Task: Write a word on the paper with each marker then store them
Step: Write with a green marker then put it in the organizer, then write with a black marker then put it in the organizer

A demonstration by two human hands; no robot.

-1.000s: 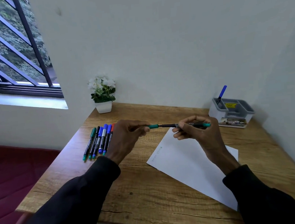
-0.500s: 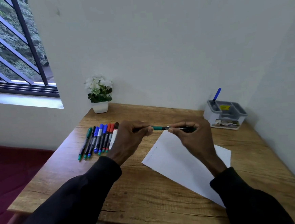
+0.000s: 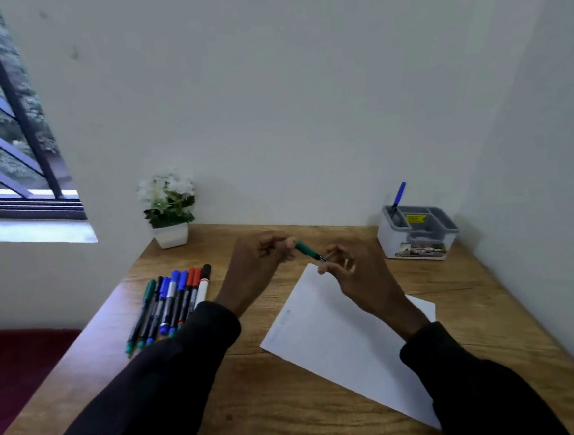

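A green marker [image 3: 307, 250] is held in the air between my hands, above the far corner of the white paper [image 3: 340, 340]. My left hand [image 3: 258, 267] pinches its green end. My right hand [image 3: 355, 277] grips the black barrel, and the fingers hide most of it. The marker slopes down to the right. Whether the cap is fully seated is hidden. Several more markers [image 3: 172, 302], green, blue, red and black, lie in a row on the table left of my left arm. The paper shows faint marks near its left edge.
A grey desk organizer [image 3: 418, 241] stands at the table's back right with a blue pen [image 3: 399, 194] upright in it. A small white potted plant [image 3: 168, 209] sits at the back left. The wooden table [image 3: 294, 409] meets walls behind and to the right.
My hands have come closer together along the green marker, so less of it shows, and it now tilts down to the right. The camera has tipped slightly.
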